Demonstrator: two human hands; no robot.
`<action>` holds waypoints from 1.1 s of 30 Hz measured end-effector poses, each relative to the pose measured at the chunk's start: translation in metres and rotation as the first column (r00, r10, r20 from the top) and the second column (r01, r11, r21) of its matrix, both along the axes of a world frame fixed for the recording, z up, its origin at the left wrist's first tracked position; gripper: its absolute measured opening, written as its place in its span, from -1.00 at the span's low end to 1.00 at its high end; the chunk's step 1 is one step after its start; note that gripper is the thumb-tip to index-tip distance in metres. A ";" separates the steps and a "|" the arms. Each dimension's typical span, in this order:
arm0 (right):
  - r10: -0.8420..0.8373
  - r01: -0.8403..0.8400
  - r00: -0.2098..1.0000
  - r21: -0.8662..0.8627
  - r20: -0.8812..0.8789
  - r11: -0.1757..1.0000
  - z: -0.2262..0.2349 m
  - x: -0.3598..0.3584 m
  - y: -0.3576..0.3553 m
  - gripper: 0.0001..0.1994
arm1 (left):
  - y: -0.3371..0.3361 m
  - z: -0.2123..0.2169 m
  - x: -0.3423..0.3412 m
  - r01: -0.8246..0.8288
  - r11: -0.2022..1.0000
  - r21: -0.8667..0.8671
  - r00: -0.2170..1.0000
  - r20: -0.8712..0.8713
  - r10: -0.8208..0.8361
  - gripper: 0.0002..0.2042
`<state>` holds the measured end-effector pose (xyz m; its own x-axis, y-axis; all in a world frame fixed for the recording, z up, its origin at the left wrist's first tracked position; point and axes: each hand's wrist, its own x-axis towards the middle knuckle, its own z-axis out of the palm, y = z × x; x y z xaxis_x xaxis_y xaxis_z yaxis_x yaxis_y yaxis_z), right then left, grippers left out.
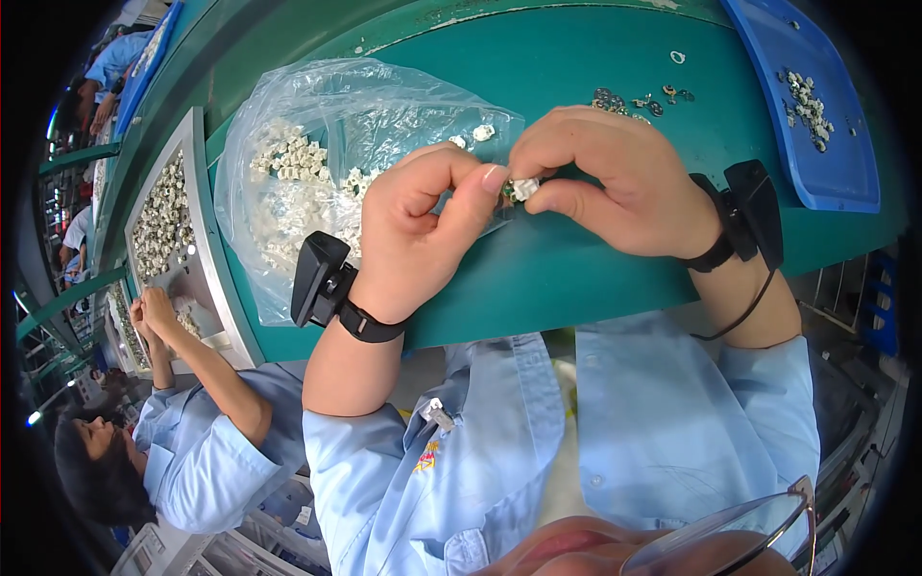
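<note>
My left hand [423,226] and my right hand [615,182] meet over the green table, both closed in a pinch. Between the right thumb and forefinger is a small white plastic part [525,189]. Against its left side, at the left thumb tip, sits a tiny dark green piece [507,191], mostly covered by my fingers. To the left and partly behind my left hand lies a clear plastic bag [370,82] of similar white parts [291,156]. Beyond my right hand, small dark metallic pieces [607,100] are scattered on the table.
A blue tray [836,192] with white and dark parts lies at the far right. At left, a metal-edged tray [213,245] holds many small parts. Beside it a co-worker's hands [158,315] are at work. A small ring [678,58] lies at the back.
</note>
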<state>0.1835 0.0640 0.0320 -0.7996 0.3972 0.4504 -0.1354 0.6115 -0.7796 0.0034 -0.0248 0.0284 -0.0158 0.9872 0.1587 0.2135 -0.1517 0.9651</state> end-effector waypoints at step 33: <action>-0.227 0.239 0.971 0.254 -0.075 0.937 -0.001 -0.005 -0.009 -0.67 | -0.002 -0.003 0.006 0.028 0.980 -0.195 0.924 0.379 0.049 -0.87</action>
<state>0.1783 0.0547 0.0306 -0.6756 0.4350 0.5953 0.0046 0.8099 -0.5866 0.0097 -0.0267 0.0255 -0.0477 0.9973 -0.0550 -0.1747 0.0459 0.9835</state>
